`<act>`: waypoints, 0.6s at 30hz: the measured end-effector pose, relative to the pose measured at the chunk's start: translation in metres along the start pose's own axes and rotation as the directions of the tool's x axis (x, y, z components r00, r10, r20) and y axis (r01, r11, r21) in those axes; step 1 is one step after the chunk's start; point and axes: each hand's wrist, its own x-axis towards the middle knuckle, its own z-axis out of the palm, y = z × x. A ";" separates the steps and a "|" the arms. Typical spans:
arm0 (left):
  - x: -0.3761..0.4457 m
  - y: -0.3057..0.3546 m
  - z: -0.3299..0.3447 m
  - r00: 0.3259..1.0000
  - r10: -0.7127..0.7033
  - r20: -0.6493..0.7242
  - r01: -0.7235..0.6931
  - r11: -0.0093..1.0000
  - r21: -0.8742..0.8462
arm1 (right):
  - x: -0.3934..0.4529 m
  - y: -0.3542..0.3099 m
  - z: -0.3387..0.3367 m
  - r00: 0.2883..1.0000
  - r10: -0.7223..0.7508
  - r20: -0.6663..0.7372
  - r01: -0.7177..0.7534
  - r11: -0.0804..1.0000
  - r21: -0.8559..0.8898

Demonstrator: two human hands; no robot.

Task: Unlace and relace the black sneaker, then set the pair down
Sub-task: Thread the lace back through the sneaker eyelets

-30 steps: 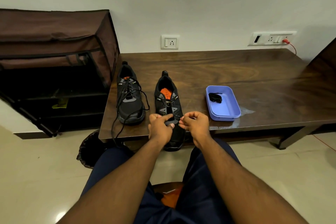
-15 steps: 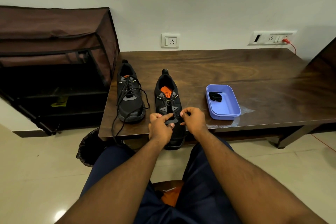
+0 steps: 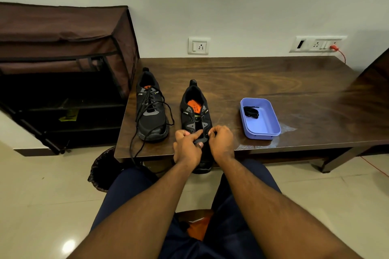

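- Head view: the unlaced sneaker (image 3: 196, 115) lies on the table (image 3: 273, 82), long axis running away from the person, toe over the near edge.
- Left hand (image 3: 187, 147) pinches the tongue area by the lowest eyelets.
- Right hand (image 3: 221, 141) pinches something at the right eyelet row, probably a lace end; too small to tell.
- Both hands sit equally near; the laced sneaker (image 3: 152, 109) stands well left.

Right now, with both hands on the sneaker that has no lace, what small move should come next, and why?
Probably reach the right hand to the lace in the purple tray: the near sneaker shows empty eyelets, while the left hand steadies its tongue.
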 end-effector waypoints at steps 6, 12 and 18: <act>0.008 0.005 -0.002 0.998 -0.024 0.063 0.023 1.000 0.021 | -0.002 0.004 0.000 0.999 0.015 0.046 -0.023 0.984 0.178; 0.026 0.024 -0.013 0.983 -0.114 0.141 0.103 0.992 0.079 | -0.005 0.010 0.005 0.987 -0.088 0.136 0.072 0.990 0.120; 0.034 0.034 -0.023 0.957 -0.118 0.263 0.133 0.990 -0.043 | -0.005 0.003 0.001 0.979 -0.104 0.172 0.101 0.994 0.029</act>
